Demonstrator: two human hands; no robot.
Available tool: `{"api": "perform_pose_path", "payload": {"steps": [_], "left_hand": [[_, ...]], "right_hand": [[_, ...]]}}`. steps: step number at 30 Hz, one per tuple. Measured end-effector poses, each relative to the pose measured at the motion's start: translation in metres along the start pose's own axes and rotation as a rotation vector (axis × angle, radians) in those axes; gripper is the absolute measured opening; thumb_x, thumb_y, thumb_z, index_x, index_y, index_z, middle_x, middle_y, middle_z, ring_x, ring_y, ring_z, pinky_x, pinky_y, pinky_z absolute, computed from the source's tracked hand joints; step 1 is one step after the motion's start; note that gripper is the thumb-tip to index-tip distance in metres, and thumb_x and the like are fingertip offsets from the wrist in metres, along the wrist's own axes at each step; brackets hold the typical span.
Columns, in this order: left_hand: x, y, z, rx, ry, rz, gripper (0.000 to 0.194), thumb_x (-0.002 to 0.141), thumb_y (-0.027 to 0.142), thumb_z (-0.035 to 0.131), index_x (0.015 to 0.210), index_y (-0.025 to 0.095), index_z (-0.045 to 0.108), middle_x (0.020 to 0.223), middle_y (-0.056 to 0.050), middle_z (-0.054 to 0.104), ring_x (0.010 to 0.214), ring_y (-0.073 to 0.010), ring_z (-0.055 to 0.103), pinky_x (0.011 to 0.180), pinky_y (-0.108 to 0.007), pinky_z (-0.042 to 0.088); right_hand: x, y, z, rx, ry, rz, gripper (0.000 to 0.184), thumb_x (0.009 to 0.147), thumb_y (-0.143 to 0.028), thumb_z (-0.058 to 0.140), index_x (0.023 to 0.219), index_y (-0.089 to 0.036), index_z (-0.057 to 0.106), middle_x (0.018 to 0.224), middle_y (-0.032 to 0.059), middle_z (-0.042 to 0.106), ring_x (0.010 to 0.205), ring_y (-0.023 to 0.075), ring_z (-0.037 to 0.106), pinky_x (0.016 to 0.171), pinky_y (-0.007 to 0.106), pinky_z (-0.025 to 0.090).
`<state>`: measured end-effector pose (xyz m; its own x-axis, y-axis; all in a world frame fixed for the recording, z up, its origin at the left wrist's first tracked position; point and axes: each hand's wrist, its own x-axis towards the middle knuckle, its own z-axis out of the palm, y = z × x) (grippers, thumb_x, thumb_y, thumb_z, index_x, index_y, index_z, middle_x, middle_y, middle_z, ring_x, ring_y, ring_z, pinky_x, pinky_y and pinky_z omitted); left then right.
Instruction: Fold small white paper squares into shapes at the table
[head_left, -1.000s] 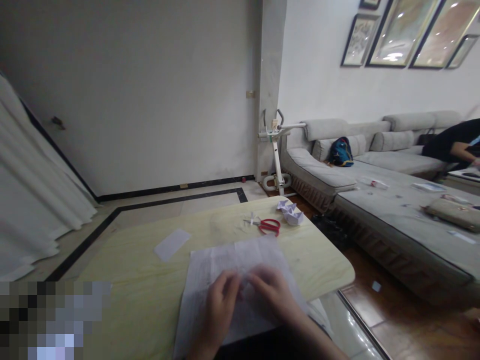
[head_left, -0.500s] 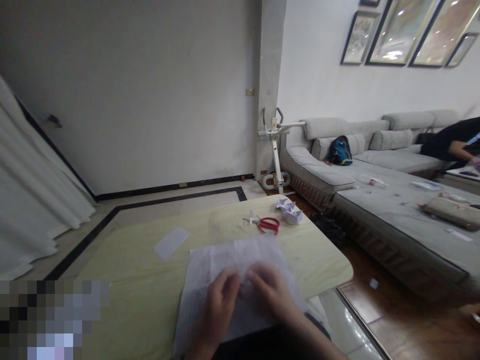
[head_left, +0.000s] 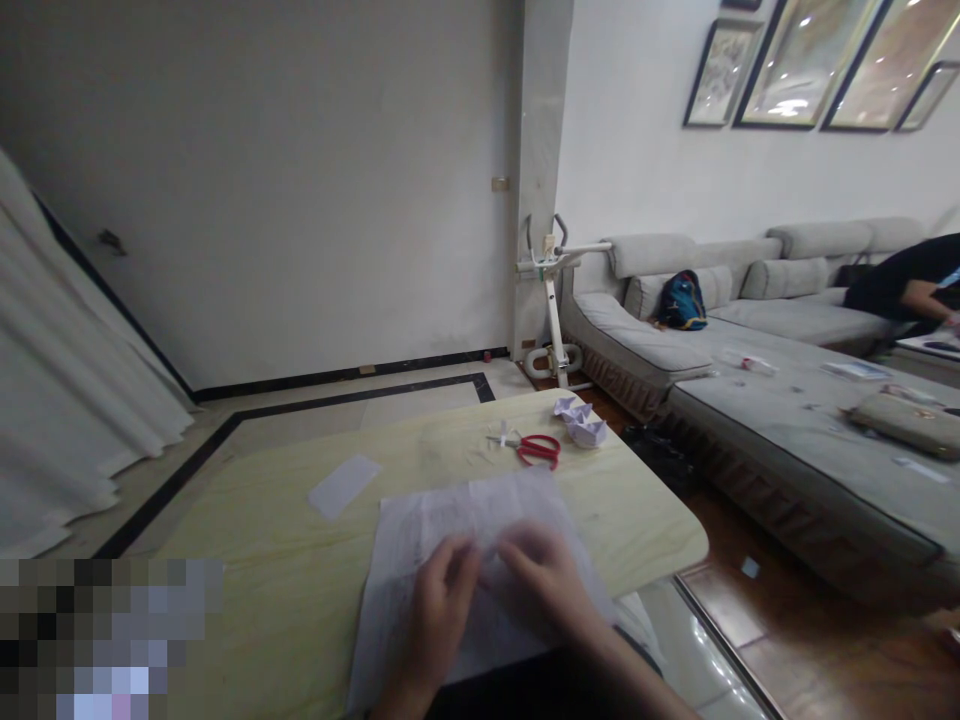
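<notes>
Paper sheet [head_left: 465,505]: best kept flat under steady hands.
Left hand [head_left: 448,590]: fingers curled; cannot tell whether grasping.
Right hand [head_left: 544,575]: fingers curled, blurred; likewise cannot tell.

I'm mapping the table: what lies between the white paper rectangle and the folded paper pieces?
Red-handled scissors and white scraps, as the head view shows.

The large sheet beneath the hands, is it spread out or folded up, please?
Spread out: the large sheet lies broad on the table.

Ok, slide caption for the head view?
Left hand and right hand over a paper sheet, red-handled scissors and folded paper pieces beyond.
</notes>
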<state>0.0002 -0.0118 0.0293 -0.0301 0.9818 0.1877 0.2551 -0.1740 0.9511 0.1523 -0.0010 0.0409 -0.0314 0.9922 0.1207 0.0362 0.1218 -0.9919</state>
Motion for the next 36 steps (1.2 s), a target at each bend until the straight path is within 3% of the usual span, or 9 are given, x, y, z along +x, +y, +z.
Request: {"api": "perform_pose_path", "payload": {"steps": [9, 12, 15, 21, 27, 31, 36], "left_hand": [[0.002, -0.001, 0.0, -0.016, -0.013, -0.012, 0.029, 0.087, 0.044, 0.054, 0.091, 0.019, 0.066, 0.087, -0.006, 0.074, 0.081, -0.0223, 0.07, 0.07, -0.029, 0.056], [0.002, 0.0, 0.001, -0.019, -0.009, -0.024, 0.03, 0.088, 0.045, 0.053, 0.091, 0.018, 0.066, 0.077, -0.004, 0.073, 0.069, -0.0198, 0.068, 0.062, -0.027, 0.055], [0.002, -0.002, 0.001, -0.01, -0.022, -0.044, 0.033, 0.088, 0.047, 0.053, 0.095, 0.017, 0.066, 0.072, -0.003, 0.072, 0.06, -0.018, 0.065, 0.056, -0.026, 0.053], [0.002, -0.008, 0.001, -0.01, -0.059, -0.025, 0.036, 0.09, 0.045, 0.051, 0.105, 0.018, 0.069, 0.1, -0.009, 0.075, 0.081, -0.0215, 0.07, 0.067, -0.027, 0.056], [0.003, -0.006, 0.001, -0.002, -0.042, 0.027, 0.035, 0.088, 0.043, 0.054, 0.108, 0.02, 0.071, 0.113, -0.01, 0.073, 0.105, -0.0255, 0.067, 0.088, -0.035, 0.054], [0.003, -0.006, 0.001, 0.005, 0.02, -0.014, 0.036, 0.084, 0.046, 0.059, 0.104, 0.018, 0.072, 0.105, -0.011, 0.075, 0.098, -0.0271, 0.07, 0.085, -0.038, 0.056], [0.002, -0.004, 0.001, 0.04, 0.002, -0.037, 0.035, 0.084, 0.049, 0.059, 0.092, 0.017, 0.071, 0.088, -0.009, 0.076, 0.081, -0.0256, 0.071, 0.074, -0.035, 0.058]], "right_hand": [[-0.001, 0.006, 0.0, -0.101, -0.015, -0.096, 0.015, 0.083, -0.028, 0.057, 0.074, -0.018, 0.063, 0.067, 0.0009, 0.061, 0.064, 0.0159, 0.055, 0.061, 0.026, 0.043], [0.002, 0.01, -0.005, -0.114, -0.001, -0.102, 0.017, 0.084, -0.03, 0.058, 0.093, -0.019, 0.066, 0.079, 0.0026, 0.065, 0.071, 0.0177, 0.058, 0.065, 0.027, 0.045], [0.004, 0.012, -0.008, -0.118, -0.025, -0.074, 0.015, 0.084, -0.031, 0.059, 0.087, -0.02, 0.068, 0.078, 0.0021, 0.065, 0.07, 0.0174, 0.058, 0.065, 0.027, 0.046], [0.004, 0.009, -0.006, -0.05, -0.095, 0.066, 0.013, 0.08, -0.031, 0.063, 0.073, -0.02, 0.064, 0.066, -0.0019, 0.059, 0.062, 0.0146, 0.054, 0.057, 0.024, 0.043], [0.004, 0.007, -0.003, -0.026, -0.066, 0.056, 0.01, 0.079, -0.03, 0.063, 0.075, -0.021, 0.064, 0.064, -0.0021, 0.06, 0.06, 0.0148, 0.053, 0.054, 0.024, 0.041], [0.003, 0.009, 0.002, -0.034, -0.036, 0.043, 0.017, 0.079, -0.03, 0.063, 0.065, -0.02, 0.062, 0.059, -0.0024, 0.057, 0.057, 0.0142, 0.052, 0.054, 0.024, 0.042], [0.001, 0.015, 0.007, -0.024, -0.004, 0.022, 0.019, 0.081, -0.031, 0.062, 0.066, -0.02, 0.059, 0.06, -0.0029, 0.056, 0.058, 0.0135, 0.051, 0.055, 0.023, 0.042]]}}
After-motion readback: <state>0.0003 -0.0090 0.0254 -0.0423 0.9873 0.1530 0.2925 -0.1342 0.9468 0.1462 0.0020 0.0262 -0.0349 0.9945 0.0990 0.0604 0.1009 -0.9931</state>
